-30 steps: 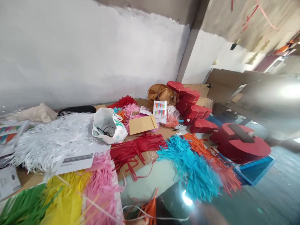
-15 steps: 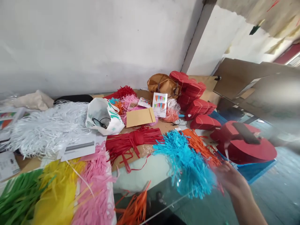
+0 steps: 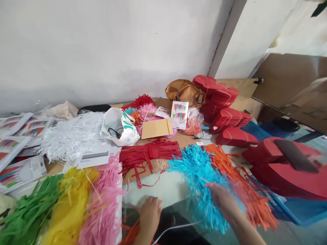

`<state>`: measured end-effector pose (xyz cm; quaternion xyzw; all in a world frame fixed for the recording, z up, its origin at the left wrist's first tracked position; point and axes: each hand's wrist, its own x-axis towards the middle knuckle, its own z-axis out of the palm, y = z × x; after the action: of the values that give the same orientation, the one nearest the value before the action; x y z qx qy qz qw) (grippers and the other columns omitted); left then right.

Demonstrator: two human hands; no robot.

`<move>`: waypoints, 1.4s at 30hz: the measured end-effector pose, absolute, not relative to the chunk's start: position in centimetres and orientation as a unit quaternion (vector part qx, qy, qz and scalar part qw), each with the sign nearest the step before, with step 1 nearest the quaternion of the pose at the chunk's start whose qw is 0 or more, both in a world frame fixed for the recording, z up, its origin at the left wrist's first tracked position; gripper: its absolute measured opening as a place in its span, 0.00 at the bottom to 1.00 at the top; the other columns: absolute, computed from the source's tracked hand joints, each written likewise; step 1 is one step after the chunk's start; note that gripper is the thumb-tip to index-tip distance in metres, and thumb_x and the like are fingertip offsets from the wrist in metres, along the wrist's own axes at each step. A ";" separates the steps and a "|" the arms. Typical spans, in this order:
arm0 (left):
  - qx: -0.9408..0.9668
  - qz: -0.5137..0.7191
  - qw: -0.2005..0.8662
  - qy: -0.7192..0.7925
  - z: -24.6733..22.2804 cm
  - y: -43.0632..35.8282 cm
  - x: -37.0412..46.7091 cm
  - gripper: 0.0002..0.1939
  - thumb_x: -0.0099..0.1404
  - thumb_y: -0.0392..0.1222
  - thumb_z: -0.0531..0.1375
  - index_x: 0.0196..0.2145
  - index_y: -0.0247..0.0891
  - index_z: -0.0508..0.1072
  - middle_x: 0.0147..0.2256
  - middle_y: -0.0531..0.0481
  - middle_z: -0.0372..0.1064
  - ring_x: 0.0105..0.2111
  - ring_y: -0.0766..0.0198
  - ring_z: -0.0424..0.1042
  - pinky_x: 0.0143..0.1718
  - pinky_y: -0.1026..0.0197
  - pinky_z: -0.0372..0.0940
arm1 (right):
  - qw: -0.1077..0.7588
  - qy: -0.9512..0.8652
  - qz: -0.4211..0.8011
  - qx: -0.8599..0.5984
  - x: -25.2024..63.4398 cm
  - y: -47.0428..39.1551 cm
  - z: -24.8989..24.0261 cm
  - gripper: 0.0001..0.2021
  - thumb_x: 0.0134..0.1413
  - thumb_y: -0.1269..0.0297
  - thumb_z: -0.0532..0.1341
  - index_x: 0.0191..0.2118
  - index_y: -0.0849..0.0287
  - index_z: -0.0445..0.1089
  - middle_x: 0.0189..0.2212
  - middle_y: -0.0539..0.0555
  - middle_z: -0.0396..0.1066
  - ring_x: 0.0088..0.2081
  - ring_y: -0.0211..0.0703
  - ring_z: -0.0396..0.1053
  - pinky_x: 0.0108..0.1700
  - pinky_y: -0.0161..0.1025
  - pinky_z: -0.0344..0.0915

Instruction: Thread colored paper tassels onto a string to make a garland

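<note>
My left hand (image 3: 149,216) is low at the front with its fingers curled. An orange strip shows at its fingertips, and more orange fringe strips (image 3: 129,228) lie beside the wrist. Over the blue fringe bundle (image 3: 195,170), my right hand (image 3: 221,197) points left with its fingers close together. It is slightly blurred, and what its fingertips hold is hidden. To the right of the blue fringe lies an orange fringe bundle (image 3: 255,200). A thin white cord (image 3: 176,226) runs between the two hands. Behind them lies a red fringe bundle (image 3: 150,150) with loose ends.
Green (image 3: 38,197), yellow (image 3: 68,207) and pink fringe (image 3: 102,200) lie on the left. White fringe (image 3: 74,136), a white bag (image 3: 120,127) and a brown bag (image 3: 185,92) stand behind. Red cut stacks (image 3: 288,170) and a blue crate (image 3: 304,211) occupy the right.
My right hand has moved left from the orange bundle to over the blue one. My left hand has come into view at the orange strips. The view has turned slightly left.
</note>
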<state>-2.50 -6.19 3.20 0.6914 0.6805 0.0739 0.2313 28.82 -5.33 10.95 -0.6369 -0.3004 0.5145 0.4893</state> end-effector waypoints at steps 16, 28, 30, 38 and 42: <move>0.319 0.441 0.535 0.646 7.0 -7.6 0.5 0.22 0.54 0.60 0.64 0.36 0.38 0.74 0.30 0.48 0.75 0.30 0.60 0.75 0.34 0.60 0.68 | 0.401 -0.347 0.674 -0.514 16.2 -3.9 11.0 0.23 0.33 0.45 0.72 0.27 0.61 0.74 0.20 0.48 0.68 0.24 0.36 0.61 0.28 0.33 0.57; 0.126 0.480 0.739 0.455 12.6 -7.1 -1.7 0.20 0.39 0.50 0.76 0.25 0.36 0.75 0.18 0.55 0.69 0.19 0.68 0.68 0.24 0.66 0.61 | 0.437 -0.309 0.746 -0.397 11.2 -5.0 14.4 0.20 0.39 0.48 0.72 0.24 0.63 0.76 0.17 0.50 0.69 0.18 0.32 0.60 0.22 0.31 0.54; 0.123 0.475 0.749 0.446 12.7 -6.8 -2.0 0.20 0.39 0.50 0.76 0.23 0.36 0.74 0.18 0.55 0.69 0.19 0.69 0.68 0.25 0.66 0.62 | 0.441 -0.296 0.754 -0.387 10.9 -5.2 14.1 0.20 0.41 0.49 0.71 0.24 0.64 0.75 0.17 0.51 0.69 0.17 0.31 0.59 0.20 0.29 0.49; 0.202 0.422 0.745 0.474 11.7 -5.5 -2.4 0.21 0.39 0.51 0.75 0.27 0.36 0.76 0.23 0.52 0.73 0.25 0.66 0.71 0.29 0.66 0.65 | 0.493 -0.339 0.611 -0.518 10.7 -5.5 13.0 0.16 0.46 0.52 0.67 0.22 0.62 0.74 0.17 0.50 0.68 0.18 0.33 0.60 0.22 0.31 0.55; 0.350 0.415 0.675 0.500 10.6 -4.5 -2.2 0.21 0.43 0.54 0.73 0.30 0.37 0.77 0.30 0.49 0.76 0.34 0.60 0.74 0.38 0.65 0.67 | 0.502 -0.417 0.428 -0.626 10.8 -5.5 12.2 0.10 0.47 0.61 0.63 0.23 0.61 0.76 0.22 0.53 0.73 0.26 0.40 0.67 0.31 0.34 0.61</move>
<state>-2.18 -4.54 10.65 0.3496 0.4999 0.4148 0.6751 10.79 -5.48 12.23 -0.6258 -0.4167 0.4276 0.5020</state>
